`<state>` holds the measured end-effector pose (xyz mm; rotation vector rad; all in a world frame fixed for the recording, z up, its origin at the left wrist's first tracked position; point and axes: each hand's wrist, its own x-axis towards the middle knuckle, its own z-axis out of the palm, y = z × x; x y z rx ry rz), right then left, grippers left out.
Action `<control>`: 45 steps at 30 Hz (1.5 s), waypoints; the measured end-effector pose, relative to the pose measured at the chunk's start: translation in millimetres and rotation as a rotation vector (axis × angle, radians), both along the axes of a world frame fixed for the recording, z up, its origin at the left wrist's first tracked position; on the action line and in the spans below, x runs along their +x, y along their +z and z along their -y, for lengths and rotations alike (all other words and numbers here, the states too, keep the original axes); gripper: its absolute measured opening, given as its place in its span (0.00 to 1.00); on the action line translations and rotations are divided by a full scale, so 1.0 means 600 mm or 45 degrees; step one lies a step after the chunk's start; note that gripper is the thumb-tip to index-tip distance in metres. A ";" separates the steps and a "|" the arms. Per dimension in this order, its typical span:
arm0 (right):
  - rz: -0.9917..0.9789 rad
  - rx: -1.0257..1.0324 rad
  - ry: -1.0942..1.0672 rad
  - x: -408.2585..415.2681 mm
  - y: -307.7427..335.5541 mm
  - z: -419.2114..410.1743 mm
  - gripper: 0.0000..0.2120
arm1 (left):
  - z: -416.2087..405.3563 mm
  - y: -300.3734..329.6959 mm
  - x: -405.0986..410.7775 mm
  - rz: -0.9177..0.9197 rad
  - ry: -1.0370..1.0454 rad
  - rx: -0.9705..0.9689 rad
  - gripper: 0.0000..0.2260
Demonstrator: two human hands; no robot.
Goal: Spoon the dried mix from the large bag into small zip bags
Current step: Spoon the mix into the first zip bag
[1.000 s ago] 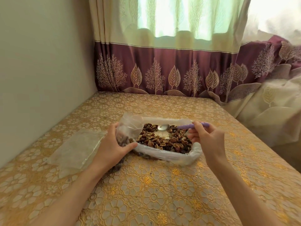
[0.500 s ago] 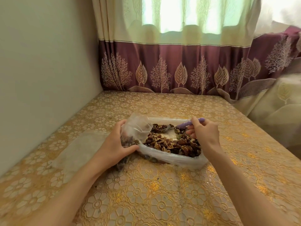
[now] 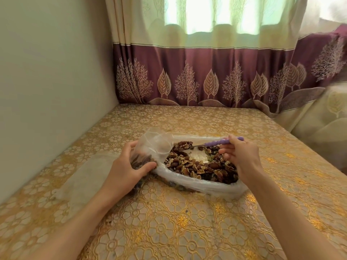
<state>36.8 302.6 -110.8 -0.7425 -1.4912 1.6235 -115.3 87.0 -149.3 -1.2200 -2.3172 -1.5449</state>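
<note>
I see left hand (image 3: 124,167) gripping small clear zip bag (image 3: 150,149), its lower part hidden. Right hand (image 3: 242,158) pinches purple-handled spoon (image 3: 216,143); bowl buried in brown dried mix (image 3: 199,166).

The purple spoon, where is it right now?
In the head view the spoon is right of centre, its handle pinched by the right hand, its bowl dipped into the dried mix at the far side of the large bag.

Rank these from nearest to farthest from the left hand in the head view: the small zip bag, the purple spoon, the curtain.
1. small zip bag, gripped in the left hand itself.
2. purple spoon, to the right over the large bag, held by the right hand.
3. curtain, far behind the table.
</note>
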 end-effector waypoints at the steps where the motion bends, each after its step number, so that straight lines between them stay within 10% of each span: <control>1: -0.006 0.001 -0.004 -0.001 0.000 0.001 0.15 | 0.001 -0.001 -0.001 -0.005 0.003 -0.014 0.28; 20: -0.378 0.122 0.191 -0.007 0.076 0.065 0.16 | 0.002 -0.011 -0.004 -0.055 0.077 -0.135 0.27; 33: -0.170 0.849 0.474 -0.016 0.066 0.092 0.07 | 0.010 -0.009 -0.003 0.021 -0.017 -0.048 0.30; 45: -0.459 0.239 0.106 0.006 0.061 0.049 0.12 | 0.009 -0.002 0.002 0.069 -0.011 0.097 0.23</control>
